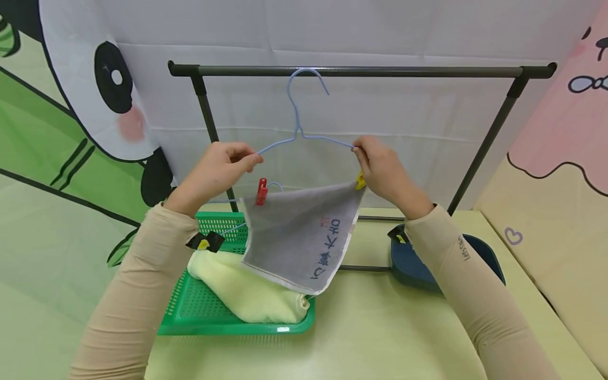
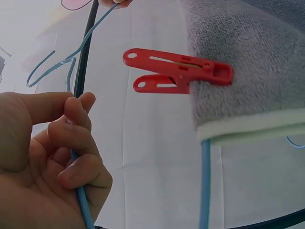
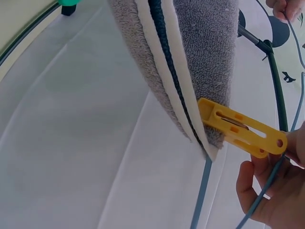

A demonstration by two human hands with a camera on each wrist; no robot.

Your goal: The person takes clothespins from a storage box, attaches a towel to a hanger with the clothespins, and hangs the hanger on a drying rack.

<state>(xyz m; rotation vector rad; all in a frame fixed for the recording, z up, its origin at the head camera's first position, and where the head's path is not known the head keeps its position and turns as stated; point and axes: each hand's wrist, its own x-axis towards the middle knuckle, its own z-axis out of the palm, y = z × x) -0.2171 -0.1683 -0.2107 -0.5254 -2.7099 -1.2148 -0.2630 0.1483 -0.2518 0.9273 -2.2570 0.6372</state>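
Note:
A blue wire hanger (image 1: 298, 119) is at the rail (image 1: 404, 72); whether its hook bears on it I cannot tell. My left hand (image 1: 220, 166) pinches the hanger's left shoulder between thumb and fingers. On the right shoulder, my right hand (image 1: 382, 169) grips the wire. Over the hanger's lower bar (image 2: 205, 186) drapes a grey towel (image 1: 299, 227) with white edging and dark lettering, tilted lower on the left. A red clothespin (image 1: 262, 191) clips its left top corner. A yellow clothespin (image 3: 243, 129) clips the right one, close beside my right fingers.
Below the towel, a green basket (image 1: 190, 319) holds a folded pale yellow cloth (image 1: 252, 295). Part of another blue hanger (image 1: 234, 228) shows there. A dark blue bin (image 1: 484, 253) stands right, partly behind my right forearm. The rack's slanted post (image 1: 489, 142) rises from the table (image 1: 380, 332).

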